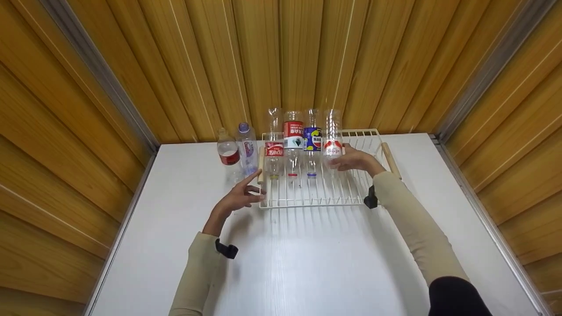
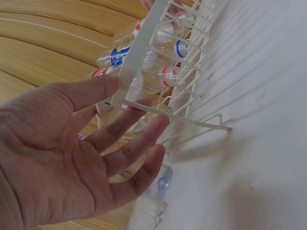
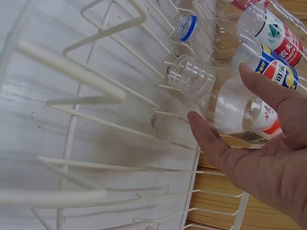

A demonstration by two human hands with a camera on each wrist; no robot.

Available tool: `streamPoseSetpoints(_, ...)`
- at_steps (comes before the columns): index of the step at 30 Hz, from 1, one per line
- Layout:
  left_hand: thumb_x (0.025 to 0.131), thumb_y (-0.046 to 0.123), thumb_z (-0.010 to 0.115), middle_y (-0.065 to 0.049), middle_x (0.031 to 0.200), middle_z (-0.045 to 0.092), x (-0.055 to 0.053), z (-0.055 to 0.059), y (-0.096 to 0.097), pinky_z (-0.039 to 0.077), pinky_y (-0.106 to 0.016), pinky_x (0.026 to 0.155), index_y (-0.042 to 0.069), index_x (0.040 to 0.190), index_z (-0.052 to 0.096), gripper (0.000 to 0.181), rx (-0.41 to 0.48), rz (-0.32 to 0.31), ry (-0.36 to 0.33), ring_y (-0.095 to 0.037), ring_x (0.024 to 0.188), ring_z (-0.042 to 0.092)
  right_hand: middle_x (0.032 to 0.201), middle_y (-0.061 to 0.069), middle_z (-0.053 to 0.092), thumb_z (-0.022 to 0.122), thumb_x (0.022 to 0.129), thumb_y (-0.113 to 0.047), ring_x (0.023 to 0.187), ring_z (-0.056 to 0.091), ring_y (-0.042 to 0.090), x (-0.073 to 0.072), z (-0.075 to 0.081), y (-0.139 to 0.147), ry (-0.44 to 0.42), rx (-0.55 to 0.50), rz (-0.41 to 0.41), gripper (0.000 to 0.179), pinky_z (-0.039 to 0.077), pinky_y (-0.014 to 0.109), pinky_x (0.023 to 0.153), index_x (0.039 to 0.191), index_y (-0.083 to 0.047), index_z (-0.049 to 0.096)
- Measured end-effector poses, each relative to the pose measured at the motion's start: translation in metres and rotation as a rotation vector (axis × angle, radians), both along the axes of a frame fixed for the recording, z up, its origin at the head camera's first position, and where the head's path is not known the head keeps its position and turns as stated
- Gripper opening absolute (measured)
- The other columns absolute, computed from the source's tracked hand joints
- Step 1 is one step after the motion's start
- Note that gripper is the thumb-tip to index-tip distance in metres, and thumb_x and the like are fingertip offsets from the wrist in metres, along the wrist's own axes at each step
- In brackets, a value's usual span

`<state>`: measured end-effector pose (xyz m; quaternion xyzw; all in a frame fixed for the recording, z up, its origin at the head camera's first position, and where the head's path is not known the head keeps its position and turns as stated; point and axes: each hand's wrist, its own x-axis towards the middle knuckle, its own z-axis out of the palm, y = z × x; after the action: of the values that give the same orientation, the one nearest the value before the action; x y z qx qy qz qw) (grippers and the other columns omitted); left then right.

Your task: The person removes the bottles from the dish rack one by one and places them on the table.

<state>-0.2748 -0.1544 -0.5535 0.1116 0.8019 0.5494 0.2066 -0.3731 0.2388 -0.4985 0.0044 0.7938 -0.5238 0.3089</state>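
Note:
A white wire rack [image 1: 316,204] with wooden side handles stands on the table. Three clear bottles lean neck-down in it: a Coca-Cola bottle [image 1: 274,149], a red-and-white-labelled water bottle [image 1: 293,135] and a blue-labelled Pepsi bottle [image 1: 312,139]. At the right of this row, my right hand [image 1: 354,159] holds another clear bottle [image 1: 333,147] with a red-and-white label, thumb and fingers on either side. In the right wrist view, its open neck [image 3: 187,74] points down by the wires. My left hand [image 1: 239,195] touches the rack's left handle [image 1: 261,164], fingers loosely spread.
Left of the rack, a red-labelled bottle [image 1: 229,156] and a bluish bottle [image 1: 248,149] stand upright on the white table [image 1: 307,263]. Wood-panelled walls [image 1: 298,57] rise behind and at both sides. The right wooden handle [image 1: 390,160] stands beside my right forearm.

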Motion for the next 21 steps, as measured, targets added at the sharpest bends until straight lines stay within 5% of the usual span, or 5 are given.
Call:
streamPoseSetpoints(8, 0.095, 0.018, 0.073, -0.018, 0.134, 0.067, -0.003, -0.003, 0.000, 0.055, -0.056, 0.095, 0.033, 0.164, 0.022, 0.087, -0.004, 0.005, -0.018, -0.032, 0.116, 0.069, 0.161, 0.034, 0.023, 0.061, 0.103, -0.015, 0.145, 0.040, 0.044, 0.011, 0.007, 0.011, 0.006, -0.071, -0.030, 0.098, 0.038, 0.047, 0.120, 0.159, 0.001, -0.018)
streamPoseSetpoints(14, 0.096, 0.015, 0.071, -0.021, 0.135, 0.066, -0.001, 0.000, -0.002, 0.055, -0.056, 0.093, 0.029, 0.164, 0.020, 0.087, 0.004, -0.006, -0.003, -0.032, 0.115, 0.069, 0.152, 0.025, 0.035, 0.063, 0.102, -0.016, 0.139, 0.047, 0.040, 0.022, 0.013, 0.016, 0.063, -0.126, -0.090, 0.093, 0.043, 0.045, 0.117, 0.161, -0.003, -0.008)
streamPoseSetpoints(21, 0.097, 0.015, 0.070, -0.020, 0.137, 0.065, 0.001, -0.001, 0.000, 0.053, -0.059, 0.098, 0.031, 0.164, 0.020, 0.086, 0.002, -0.005, -0.024, -0.034, 0.120, 0.066, 0.147, 0.024, 0.037, 0.062, 0.103, -0.025, 0.126, 0.057, 0.028, 0.050, 0.017, 0.028, 0.126, -0.174, -0.121, 0.095, 0.044, 0.043, 0.116, 0.160, -0.004, -0.011)
